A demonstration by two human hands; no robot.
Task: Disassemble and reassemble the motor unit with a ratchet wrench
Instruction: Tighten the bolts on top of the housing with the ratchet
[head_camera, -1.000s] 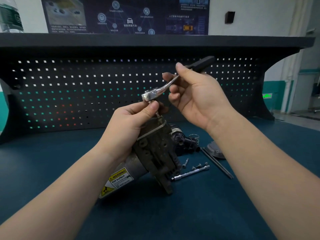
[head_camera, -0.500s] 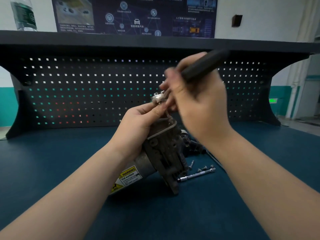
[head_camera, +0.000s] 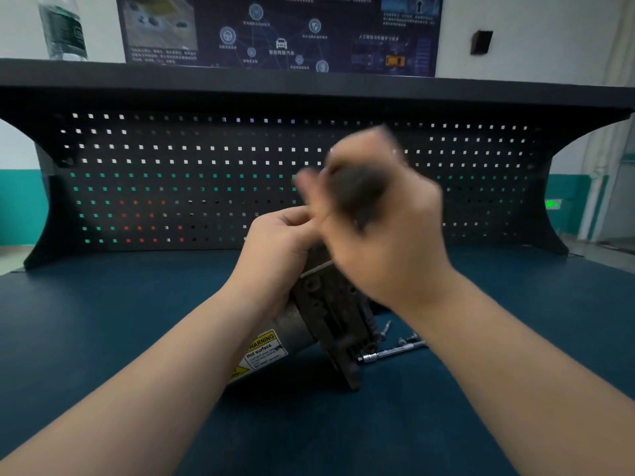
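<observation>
Head view, left to right: clear plastic bottle (head_camera: 62, 27) with a dark green label standing on the black shelf (head_camera: 309, 85) at upper left, contents not discernible. Dark poster (head_camera: 280, 30) with icons and a small car graphic on the wall behind. Black pegboard (head_camera: 171, 180) with rows of square holes below the shelf, backing a dark blue tabletop (head_camera: 86, 321).

At centre, left hand (head_camera: 275, 249) curled around the upper edge of the motor unit (head_camera: 323, 317), thumb and fingers gripping its top. Motor unit propped at a tilt on the tabletop, resting on the lower corner of its dark, grimy cast plate. Dull grey cylindrical body angled down and toward the left. Yellow-and-white label reading "WARNING Hot surface" on that cylinder, near the left forearm. Bolt holes and raised ridges visible on the plate's face; a thin pale strip across its upper part.

Just right of the left hand, right hand (head_camera: 388, 235) blurred with motion, fingers wrapped around the dark handle of the ratchet wrench (head_camera: 357, 190), directly above the top of the motor unit and touching or nearly touching the left hand's fingers. Wrench head lost in the blur.

Behind the motor unit on the right, chrome extension bar (head_camera: 391, 352) lying flat on the tabletop, with loose bolts (head_camera: 409, 338) just beside it. Small black box (head_camera: 482, 42) on the white wall at upper right. Green lit sign (head_camera: 552, 203) at far right.
</observation>
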